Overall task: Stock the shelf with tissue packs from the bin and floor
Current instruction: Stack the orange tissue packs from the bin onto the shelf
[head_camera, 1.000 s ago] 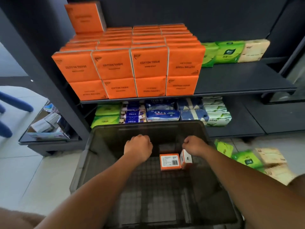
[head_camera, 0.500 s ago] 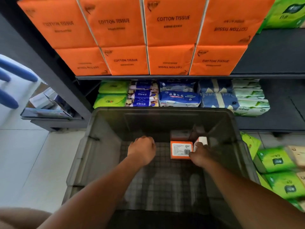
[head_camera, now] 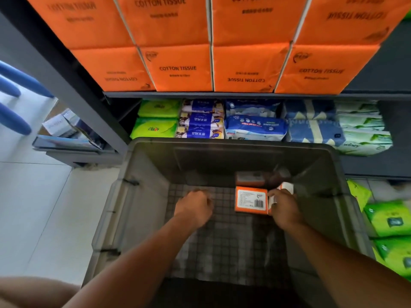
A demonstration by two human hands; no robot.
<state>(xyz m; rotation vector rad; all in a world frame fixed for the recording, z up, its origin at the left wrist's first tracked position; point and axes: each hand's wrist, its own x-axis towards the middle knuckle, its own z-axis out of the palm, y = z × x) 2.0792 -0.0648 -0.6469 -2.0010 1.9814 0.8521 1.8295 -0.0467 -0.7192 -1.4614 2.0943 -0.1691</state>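
orange tissue packs (head_camera: 178,67), dark grey bin (head_camera: 142,196), grid-patterned floor

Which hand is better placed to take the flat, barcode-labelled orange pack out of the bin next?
Left. The left hand holds nothing and hovers just left of the flat orange pack in the bin. The right hand appears occupied, gripping the upright pack beside it.
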